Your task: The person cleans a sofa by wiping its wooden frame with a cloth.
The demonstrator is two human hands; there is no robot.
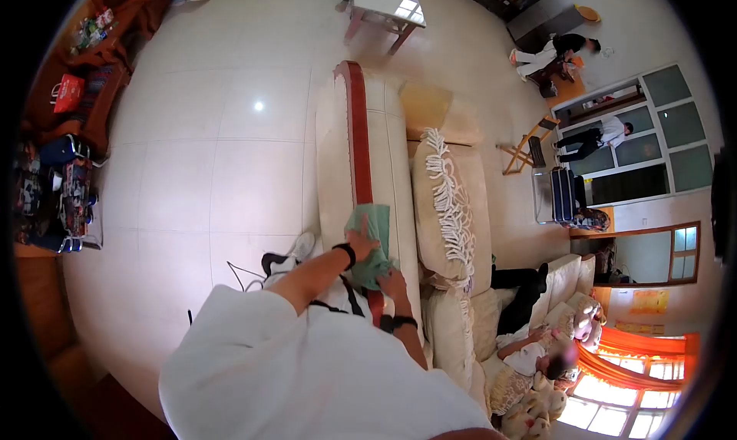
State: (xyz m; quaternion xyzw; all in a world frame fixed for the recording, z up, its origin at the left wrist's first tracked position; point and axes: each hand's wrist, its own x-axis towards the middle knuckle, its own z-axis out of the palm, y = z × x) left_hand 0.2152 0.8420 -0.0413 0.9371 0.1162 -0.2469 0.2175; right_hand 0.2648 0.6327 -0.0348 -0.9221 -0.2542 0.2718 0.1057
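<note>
A crumpled green cloth (371, 223) lies over the dark red trim strip (356, 133) on top of the cream sofa arm (335, 163). My left hand (361, 244) rests on the cloth with its fingers stretched out and spread, a black band on the wrist. At the cloth's near edge, my right hand (393, 285) has its fingers bent onto the fabric and appears to grip it. That wrist wears a dark watch (399, 322). The undersides of both hands' fingers are partly hidden.
Fringed cushions (445, 210) line the sofa on the right. A person (537, 352) reclines there; others stand near the glass doors (645, 140). A folding wooden chair (528, 147) and a white-topped table (388, 2) stand farther off. A thin cable (244, 275) lies left of my feet.
</note>
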